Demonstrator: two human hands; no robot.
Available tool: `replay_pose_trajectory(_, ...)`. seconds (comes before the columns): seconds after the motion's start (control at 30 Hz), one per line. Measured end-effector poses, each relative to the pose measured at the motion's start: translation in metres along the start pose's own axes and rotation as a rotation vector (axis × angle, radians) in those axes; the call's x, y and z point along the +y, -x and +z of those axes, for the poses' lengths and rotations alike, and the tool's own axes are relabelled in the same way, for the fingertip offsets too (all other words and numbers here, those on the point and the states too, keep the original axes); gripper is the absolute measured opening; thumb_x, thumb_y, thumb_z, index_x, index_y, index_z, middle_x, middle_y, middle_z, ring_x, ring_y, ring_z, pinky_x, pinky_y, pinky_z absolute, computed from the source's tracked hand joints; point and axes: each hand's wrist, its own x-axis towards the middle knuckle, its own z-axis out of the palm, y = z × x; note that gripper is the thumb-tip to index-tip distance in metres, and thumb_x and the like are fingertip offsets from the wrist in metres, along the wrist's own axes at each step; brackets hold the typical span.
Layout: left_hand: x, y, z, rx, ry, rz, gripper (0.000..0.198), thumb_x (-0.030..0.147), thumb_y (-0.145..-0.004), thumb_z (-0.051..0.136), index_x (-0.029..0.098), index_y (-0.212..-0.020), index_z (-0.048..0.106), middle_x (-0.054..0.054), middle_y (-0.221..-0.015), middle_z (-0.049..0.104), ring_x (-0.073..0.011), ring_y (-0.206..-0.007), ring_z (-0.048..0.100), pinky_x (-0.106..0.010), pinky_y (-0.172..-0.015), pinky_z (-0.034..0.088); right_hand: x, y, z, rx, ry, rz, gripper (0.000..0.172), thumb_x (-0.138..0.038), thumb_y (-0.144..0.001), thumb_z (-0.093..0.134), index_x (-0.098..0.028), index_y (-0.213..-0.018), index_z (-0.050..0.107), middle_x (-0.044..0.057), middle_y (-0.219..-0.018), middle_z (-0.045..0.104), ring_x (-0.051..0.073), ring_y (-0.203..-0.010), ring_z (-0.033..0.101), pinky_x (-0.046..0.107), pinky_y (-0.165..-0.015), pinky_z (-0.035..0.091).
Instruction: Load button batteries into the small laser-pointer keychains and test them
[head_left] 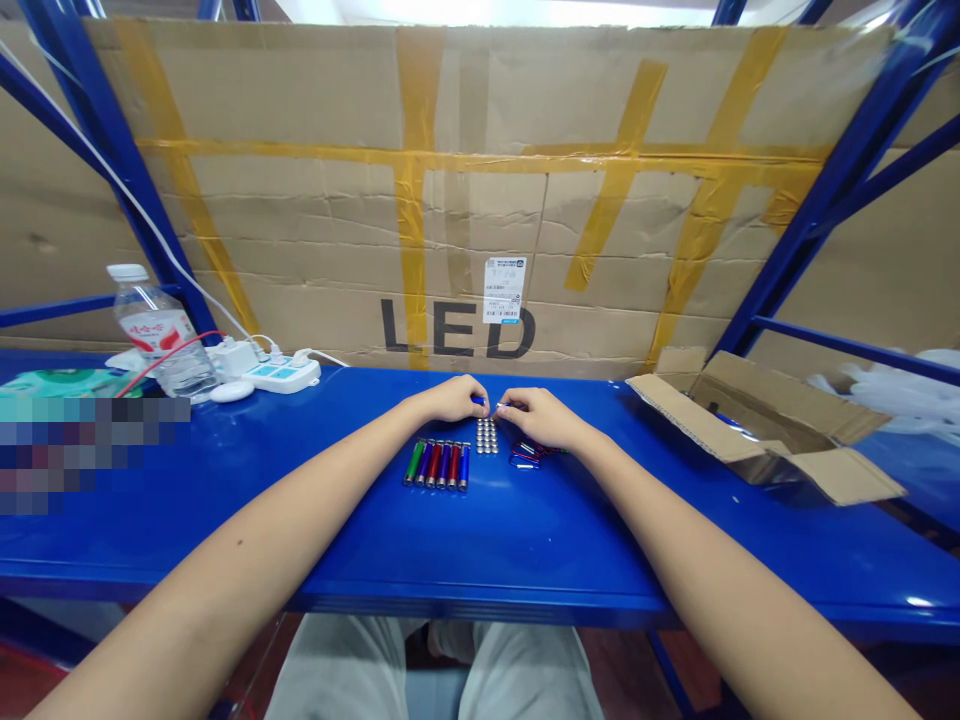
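Observation:
My left hand [454, 399] is closed in a pinch at the back of the small silver button cells [487, 436], which stand in tight rows on the blue table. A bit of a blue tube shows between its fingers. Just to the right, my right hand [541, 416] is pinched too, with a tiny pale tip at its fingertips; the rest is hidden. The two sets of fingertips nearly meet. Below my left hand, several green, purple, red and blue metal tubes [437, 466] lie side by side. Red and blue carabiner clips [525, 456] lie partly under my right hand.
An open cardboard box [765, 440] sits on the right of the blue table [360, 560]. On the left are a plastic bottle [166, 340], a white power strip [283, 374] and cables. A large taped cardboard sheet [322, 250] marked LED stands behind, between blue posts.

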Motion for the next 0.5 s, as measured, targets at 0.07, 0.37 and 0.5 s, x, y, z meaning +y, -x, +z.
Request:
replay_pose_trajectory(0.07, 0.0, 0.002, -0.004, 0.012, 0.02, -0.006, 0.021, 0.031, -0.078, 0.06, 0.013, -0.084, 0.07, -0.003, -0.084, 0.071, -0.0171, -0.081, 0.061, -0.026, -0.075, 0.044, 0.0, 0.0, -0.001, 0.013, -0.025, 0.004, 0.024, -0.035, -0.089, 0.051, -0.019, -0.082, 0.067, 0.002, -0.083, 0.07, 0.015, -0.075, 0.059, 0.025, -0.066, 0.04)
replay_pose_trajectory(0.37, -0.014, 0.056, -0.03, 0.206, -0.177, -0.33, 0.023, 0.02, -0.082, 0.048, 0.014, -0.101, 0.06, -0.01, -0.105, 0.066, -0.0192, -0.093, 0.06, -0.027, -0.078, 0.044, 0.002, 0.004, -0.015, 0.12, -0.065, 0.048, 0.024, -0.033, -0.089, 0.05, -0.018, -0.081, 0.067, 0.004, -0.083, 0.072, 0.017, -0.075, 0.06, 0.027, -0.067, 0.041)
replay_pose_trajectory(0.5, -0.013, 0.085, -0.033, 0.111, -0.253, -0.476, 0.013, 0.016, -0.071, 0.059, 0.016, -0.082, 0.064, -0.008, -0.095, 0.07, -0.0188, -0.084, 0.062, -0.025, -0.07, 0.043, 0.003, 0.005, -0.014, 0.113, -0.043, 0.044, 0.025, -0.035, -0.089, 0.05, -0.018, -0.079, 0.066, 0.003, -0.08, 0.072, 0.017, -0.071, 0.06, 0.027, -0.066, 0.041)
